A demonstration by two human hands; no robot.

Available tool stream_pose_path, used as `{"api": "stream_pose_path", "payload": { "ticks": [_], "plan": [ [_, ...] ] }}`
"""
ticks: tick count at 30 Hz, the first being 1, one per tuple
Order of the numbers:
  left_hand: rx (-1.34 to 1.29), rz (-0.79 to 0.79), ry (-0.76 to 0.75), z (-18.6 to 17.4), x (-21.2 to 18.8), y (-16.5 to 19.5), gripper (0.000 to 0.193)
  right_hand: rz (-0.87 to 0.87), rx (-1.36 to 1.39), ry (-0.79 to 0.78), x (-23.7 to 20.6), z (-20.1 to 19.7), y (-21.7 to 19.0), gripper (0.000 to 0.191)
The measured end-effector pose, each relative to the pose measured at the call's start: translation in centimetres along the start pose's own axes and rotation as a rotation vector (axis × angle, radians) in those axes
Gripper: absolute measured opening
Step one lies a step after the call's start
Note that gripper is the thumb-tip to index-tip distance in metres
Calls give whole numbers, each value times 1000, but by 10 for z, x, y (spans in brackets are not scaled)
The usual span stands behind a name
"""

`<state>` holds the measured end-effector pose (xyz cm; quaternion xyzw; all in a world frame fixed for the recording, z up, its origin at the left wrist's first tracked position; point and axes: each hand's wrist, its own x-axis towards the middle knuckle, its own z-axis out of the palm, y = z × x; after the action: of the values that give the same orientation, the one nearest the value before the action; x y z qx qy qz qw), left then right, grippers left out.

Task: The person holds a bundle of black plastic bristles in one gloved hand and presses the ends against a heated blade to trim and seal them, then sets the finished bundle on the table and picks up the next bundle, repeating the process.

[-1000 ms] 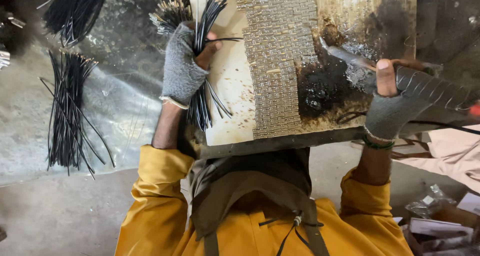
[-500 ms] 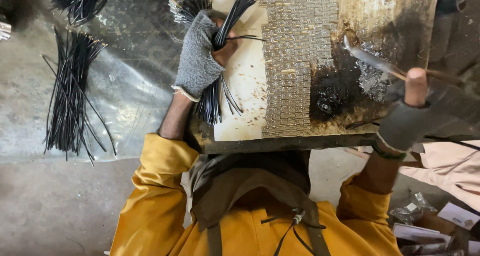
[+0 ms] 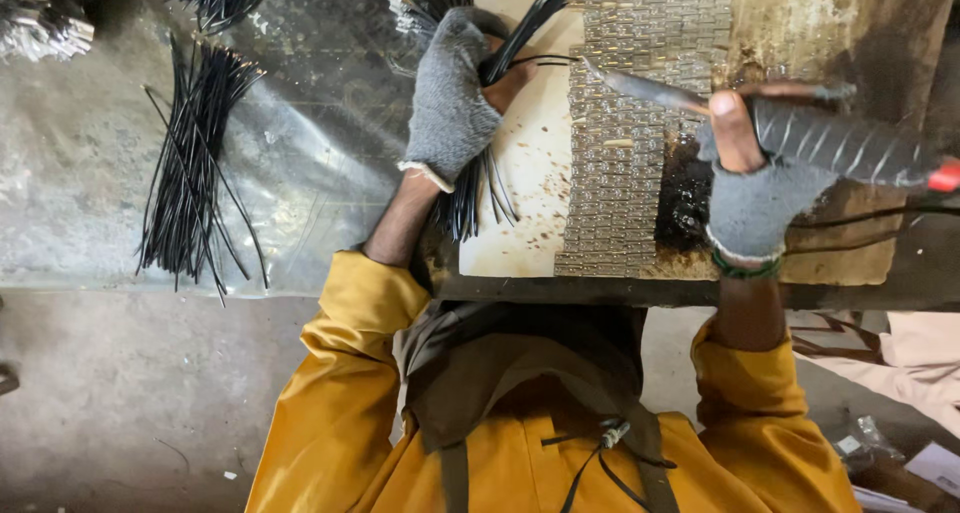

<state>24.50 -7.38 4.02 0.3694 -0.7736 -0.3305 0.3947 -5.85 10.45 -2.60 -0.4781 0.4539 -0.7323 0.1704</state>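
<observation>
On the board (image 3: 520,183), left hand (image 3: 450,98) hides wires (image 3: 480,193), right hand (image 3: 755,188) grips iron (image 3: 800,133).

Left hand (image 3: 452,98) grips black wire bundle (image 3: 480,188) – right hand (image 3: 765,178) holds soldering iron (image 3: 800,133).

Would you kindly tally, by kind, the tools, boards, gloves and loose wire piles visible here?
Grey knit fingerless gloves: 2, on the left hand and the right hand
Ribbed-handled soldering tool: 1
Wooden work board: 1
Black wire bundle in hand: 1
Loose black wire piles on the floor sheet: 2
Total: 7
</observation>
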Motion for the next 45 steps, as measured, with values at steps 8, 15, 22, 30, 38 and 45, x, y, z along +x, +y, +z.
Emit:
{"api": "stream_pose_path", "payload": {
  "ticks": [8, 15, 22, 30, 38, 45],
  "plan": [
    [10, 62, 64, 15, 3, -10, 30, 97, -407, -2, 33, 60, -59, 36],
    [42, 14, 83, 22, 2, -9, 29, 12, -492, -42, 40, 62, -49, 36],
    [7, 8, 77, 24, 5, -13, 33, -126, -704, -170, 23, 35, -15, 43],
    [99, 80, 63, 24, 6, -17, 27, 126, 491, -374, 30, -54, 21, 31],
    [-79, 83, 31, -5, 8, -6, 24, 12, -276, 221, -60, -170, -20, 26],
    [-472, -115, 58, -29, -5, 9, 17, 93, -421, 399, -58, -110, -85, 23]
  ]
}}
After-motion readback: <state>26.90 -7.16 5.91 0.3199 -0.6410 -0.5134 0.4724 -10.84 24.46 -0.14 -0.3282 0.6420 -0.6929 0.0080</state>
